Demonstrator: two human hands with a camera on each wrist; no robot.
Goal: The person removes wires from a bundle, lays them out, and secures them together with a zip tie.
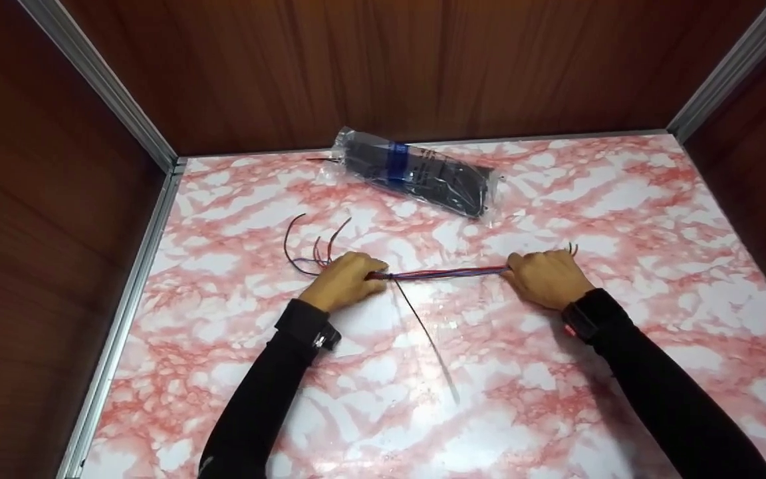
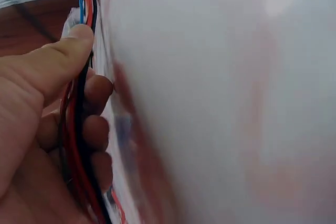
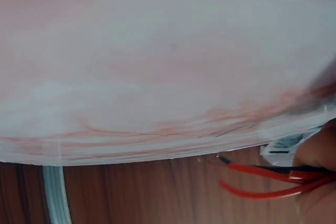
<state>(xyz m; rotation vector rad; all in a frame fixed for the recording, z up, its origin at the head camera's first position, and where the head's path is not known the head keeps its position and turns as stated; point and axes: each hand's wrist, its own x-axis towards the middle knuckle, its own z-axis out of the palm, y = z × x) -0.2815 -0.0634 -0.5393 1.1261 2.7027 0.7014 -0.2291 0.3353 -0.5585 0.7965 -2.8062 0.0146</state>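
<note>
A bundle of thin red, blue and black wires stretches sideways between the two hands, above the marbled table. My left hand grips its left part; in the left wrist view the thumb presses the wires against the curled fingers. Loose wire ends fan out beyond that hand. Just right of the left fingers, a thin black cable tie circles the bundle, its long tail slanting down toward the front. My right hand holds the right end. Short red and black tips poke out past it in the right wrist view.
A clear plastic bag of dark, thin strips with a blue band lies at the back of the red-and-white table. Brown wood-grain panels with metal edge strips enclose the back and both sides.
</note>
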